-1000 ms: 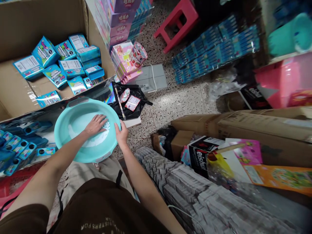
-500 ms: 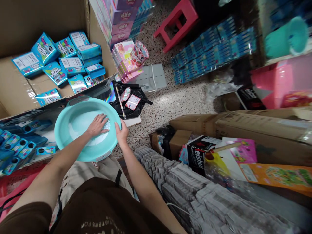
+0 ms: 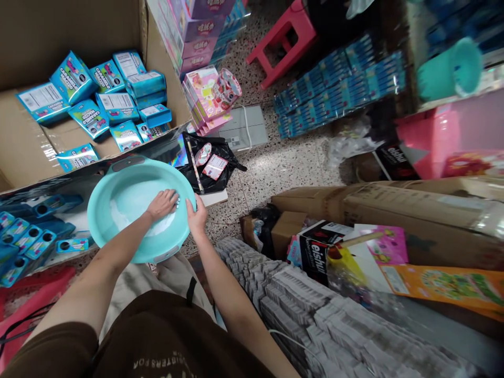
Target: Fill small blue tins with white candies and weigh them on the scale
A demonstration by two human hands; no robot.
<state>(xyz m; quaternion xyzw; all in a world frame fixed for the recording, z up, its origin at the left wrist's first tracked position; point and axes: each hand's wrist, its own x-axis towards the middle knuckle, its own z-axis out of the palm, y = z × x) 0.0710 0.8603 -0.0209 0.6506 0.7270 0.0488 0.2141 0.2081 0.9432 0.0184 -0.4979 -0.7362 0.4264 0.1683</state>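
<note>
A turquoise basin [image 3: 102, 210] rests over my lap, with some white material in its bottom. Inside it, toward the right wall, my left hand [image 3: 163, 203] has its fingers curled over small whitish pieces, which are mostly hidden under the fingers. My right hand [image 3: 197, 214] grips the basin's right rim, thumb on the inner side and fingers around the outside.
A cardboard box [image 3: 157, 52] with blue candy boxes [image 3: 91, 119] stands beyond the basin. More blue boxes lie at left. A pink stool [image 3: 283, 44] stands on the floor; stacked grey-white sheets [image 3: 283, 294] and a long carton [image 3: 394, 210] lie at right.
My left hand has drawn its spread fingers together and shifted slightly right within the basin, covering more of the small pieces. My right hand stays on the rim.
</note>
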